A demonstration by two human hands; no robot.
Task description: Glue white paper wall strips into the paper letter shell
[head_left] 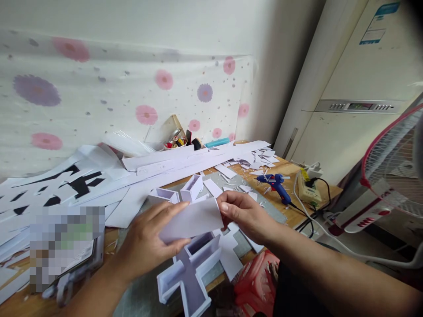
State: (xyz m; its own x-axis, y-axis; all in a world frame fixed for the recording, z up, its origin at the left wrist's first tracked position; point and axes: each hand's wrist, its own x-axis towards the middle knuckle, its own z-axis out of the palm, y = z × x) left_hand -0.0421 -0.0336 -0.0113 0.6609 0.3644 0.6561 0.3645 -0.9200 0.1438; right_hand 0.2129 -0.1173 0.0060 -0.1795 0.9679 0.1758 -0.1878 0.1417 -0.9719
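White strip point(193, 219) between left hand point(148, 240), right hand point(244, 215)

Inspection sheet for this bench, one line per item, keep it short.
Surface: wooden table with grey cutting mat, mostly covered.
Job's things: white card strip held over a white walled letter form.
Clutter: white offcuts, long white boards, blue glue gun.
Hands: left hand and right hand each grip one end of the strip.
Cables: black lead trails from the glue gun; white cable passes a yellowish power strip.
Surroundings: flowered plastic sheet on the wall, red-rimmed fan, white air conditioner.
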